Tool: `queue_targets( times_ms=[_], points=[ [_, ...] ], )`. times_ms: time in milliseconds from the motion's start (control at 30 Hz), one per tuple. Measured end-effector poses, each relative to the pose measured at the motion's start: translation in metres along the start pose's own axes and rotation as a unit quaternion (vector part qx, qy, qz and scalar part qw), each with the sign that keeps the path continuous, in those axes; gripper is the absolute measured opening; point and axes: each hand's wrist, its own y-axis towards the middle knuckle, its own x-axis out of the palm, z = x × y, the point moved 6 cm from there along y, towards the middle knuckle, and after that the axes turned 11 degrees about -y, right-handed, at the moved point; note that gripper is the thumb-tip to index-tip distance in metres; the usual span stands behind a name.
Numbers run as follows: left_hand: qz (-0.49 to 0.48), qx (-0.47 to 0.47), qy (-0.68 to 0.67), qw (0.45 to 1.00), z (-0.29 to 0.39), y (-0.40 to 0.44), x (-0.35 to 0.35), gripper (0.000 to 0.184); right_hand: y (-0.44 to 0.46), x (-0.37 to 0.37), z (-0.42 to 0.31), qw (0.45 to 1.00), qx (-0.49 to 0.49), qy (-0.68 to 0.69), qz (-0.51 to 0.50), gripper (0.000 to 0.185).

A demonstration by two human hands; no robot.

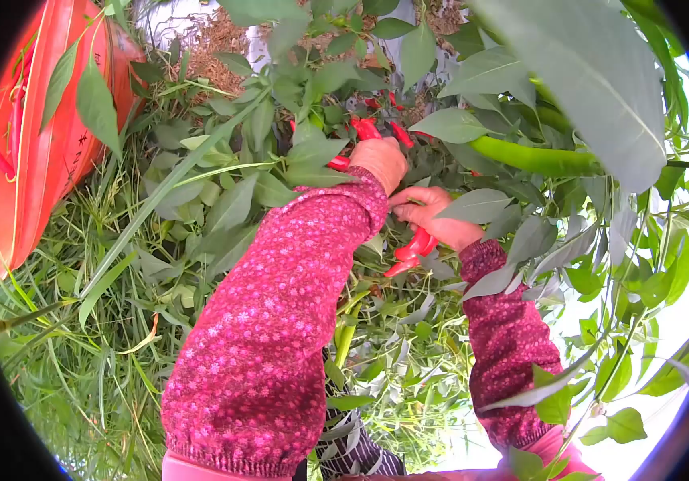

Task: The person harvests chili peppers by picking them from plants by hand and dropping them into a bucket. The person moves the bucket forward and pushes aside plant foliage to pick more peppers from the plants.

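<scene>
My left hand (380, 160) reaches into the pepper plant, its back toward me and its fingers curled, mostly hidden. Red chili peppers (364, 128) stick out at its far edge, apparently in its grip; another red pepper shows beside the wrist. Just right of it and lower, my right hand (434, 215) is closed, fingertips close to the left hand. Several red chili peppers (415, 250) poke out below its palm. Leaves cover part of the right hand and wrist. More red peppers (401, 135) lie among the foliage just beyond the hands.
A red-orange bag (48, 136) with red peppers inside stands at the upper left. Large leaves (577, 88) and a long green pepper (537, 157) hang close at the upper right. Grass (80, 361) covers the lower left; soil and pale sheeting show at the top.
</scene>
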Motion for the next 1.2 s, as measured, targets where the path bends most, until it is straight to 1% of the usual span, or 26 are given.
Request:
queue_targets(
  times_ms=[67, 100, 167, 200, 233, 300, 333, 367, 400, 433, 467, 500, 533, 567, 600, 633, 667, 700, 767, 833, 867, 967, 1033, 1100, 1167, 1200],
  points=[
    [-0.054, -0.016, -0.028, 0.998, -0.008, -0.001, 0.004, 0.027, -0.003, -0.001, 0.014, 0.996, 0.068, 0.055, 0.010, 0.025],
    [-0.054, -0.017, -0.030, 0.998, -0.009, -0.001, 0.003, 0.027, -0.003, 0.000, 0.018, 0.996, 0.068, 0.054, 0.009, 0.025],
    [-0.142, -0.063, -0.042, 0.987, -0.015, 0.001, 0.017, 0.029, -0.003, 0.002, 0.025, 0.989, 0.059, 0.139, 0.000, 0.028],
    [-0.051, -0.092, -0.032, 0.994, -0.020, 0.011, 0.033, 0.031, -0.003, 0.002, 0.026, 0.988, 0.060, 0.139, 0.000, 0.028],
    [-0.051, -0.090, -0.033, 0.994, -0.021, 0.019, 0.049, 0.031, -0.006, 0.000, 0.026, 0.989, 0.072, 0.132, 0.005, 0.028],
    [0.014, -0.074, -0.082, 0.994, -0.023, 0.026, 0.054, 0.030, -0.009, 0.001, 0.030, 0.988, 0.087, 0.125, 0.010, 0.028],
    [0.013, -0.073, -0.081, 0.994, -0.023, 0.022, 0.052, 0.030, -0.009, 0.001, 0.033, 0.981, 0.087, 0.171, 0.019, 0.029],
    [0.006, -0.030, -0.036, 0.999, -0.015, 0.006, 0.030, 0.030, -0.008, 0.001, 0.037, 0.972, 0.086, 0.217, 0.028, 0.029],
    [-0.001, 0.012, 0.009, 1.000, -0.008, -0.007, 0.017, 0.030, -0.007, 0.001, 0.034, 0.972, 0.084, 0.219, 0.028, 0.029],
    [0.000, 0.013, 0.011, 1.000, -0.008, -0.013, 0.015, 0.030, -0.007, 0.001, 0.033, 0.968, 0.124, 0.215, 0.024, 0.029],
    [0.027, 0.040, 0.042, 0.998, -0.003, -0.018, 0.010, 0.030, -0.008, 0.001, 0.034, 0.963, 0.165, 0.211, 0.019, 0.029],
    [0.054, 0.066, 0.073, 0.994, 0.001, -0.021, 0.005, 0.030, -0.010, -0.001, 0.032, 0.963, 0.164, 0.211, 0.019, 0.029],
    [0.095, 0.084, 0.055, 0.990, 0.002, -0.022, 0.000, 0.030, -0.011, -0.005, 0.027, 0.974, 0.125, 0.185, 0.028, 0.028],
    [0.094, 0.084, 0.055, 0.990, -0.001, -0.023, 0.002, 0.030, -0.012, -0.007, 0.023, 0.983, 0.086, 0.159, 0.036, 0.028],
    [0.119, 0.113, 0.039, 0.986, 0.000, -0.025, 0.001, 0.031, -0.011, -0.005, 0.026, 0.983, 0.085, 0.159, 0.036, 0.028],
    [0.143, 0.142, 0.023, 0.979, 0.001, -0.028, -0.004, 0.031, -0.010, -0.003, 0.029, 0.976, 0.091, 0.197, 0.029, 0.028],
    [0.144, 0.142, 0.023, 0.979, -0.001, -0.028, -0.006, 0.031, -0.009, -0.001, 0.032, 0.967, 0.097, 0.236, 0.022, 0.028],
    [0.142, 0.130, 0.043, 0.980, -0.004, -0.028, -0.008, 0.031, -0.008, -0.001, 0.034, 0.967, 0.097, 0.235, 0.022, 0.028],
    [0.140, 0.117, 0.061, 0.981, -0.006, -0.028, -0.010, 0.031, -0.008, 0.000, 0.039, 0.962, 0.141, 0.233, 0.027, 0.028],
    [0.106, 0.107, 0.134, 0.979, -0.009, -0.026, -0.004, 0.028, -0.008, 0.000, 0.039, 0.970, 0.117, 0.211, 0.030, 0.029],
    [0.122, 0.060, 0.082, 0.987, -0.014, -0.021, -0.003, 0.025, -0.008, 0.000, 0.040, 0.977, 0.093, 0.188, 0.033, 0.029],
    [0.141, 0.051, 0.075, 0.986, -0.021, -0.016, -0.010, 0.024, -0.006, 0.003, 0.048, 0.963, 0.108, 0.246, 0.029, 0.029],
    [0.136, 0.037, 0.091, 0.986, -0.022, -0.019, -0.025, 0.022, -0.007, 0.003, 0.052, 0.967, 0.104, 0.229, 0.036, 0.029],
    [0.129, -0.014, 0.032, 0.991, -0.027, -0.039, -0.051, 0.019, -0.007, 0.002, 0.045, 0.972, 0.099, 0.211, 0.042, 0.030],
    [0.119, -0.025, 0.027, 0.992, -0.023, -0.063, -0.072, 0.015, -0.008, 0.000, 0.037, 0.974, 0.078, 0.209, 0.033, 0.030],
    [0.055, -0.057, -0.005, 0.997, -0.024, -0.069, -0.071, 0.015, -0.008, -0.001, 0.035, 0.974, 0.076, 0.210, 0.033, 0.030]
  ],
)
